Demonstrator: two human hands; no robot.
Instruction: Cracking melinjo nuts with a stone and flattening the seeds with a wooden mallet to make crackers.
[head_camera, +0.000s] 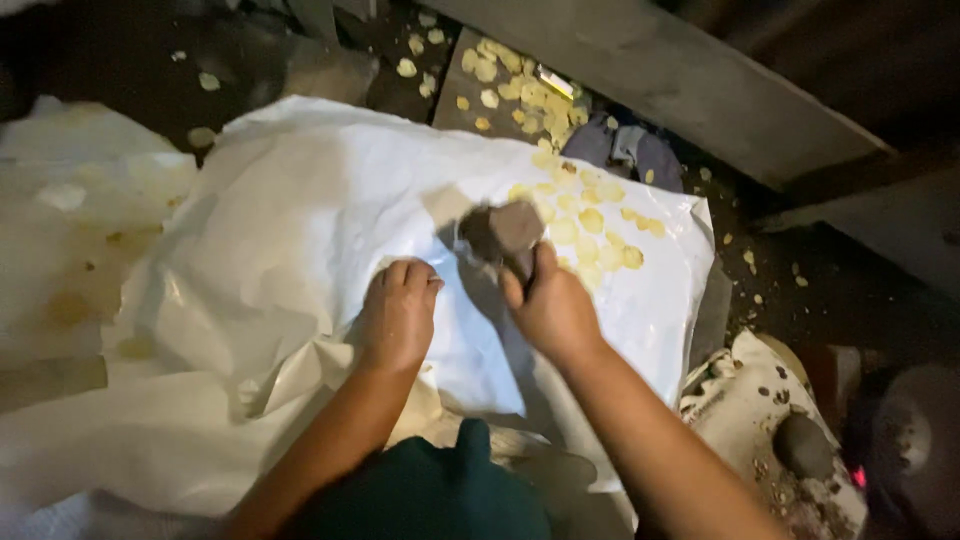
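Note:
A large white plastic sheet (300, 210) lies crumpled over a low surface in the middle of the view. My left hand (398, 312) rests on it as a closed fist, pinching a fold of the sheet. My right hand (548, 305) grips a dark grey stone (505, 232) and holds it just above the sheet. Several thin pale yellow slices (590, 220) lie scattered on the sheet beyond the stone.
More yellow slices (520, 90) cover a dark board at the back. A grey beam (680, 70) runs diagonally at upper right. A second rounded stone (800, 445) sits on dirty white sheeting at lower right. Stained white sheeting (70, 220) lies at left.

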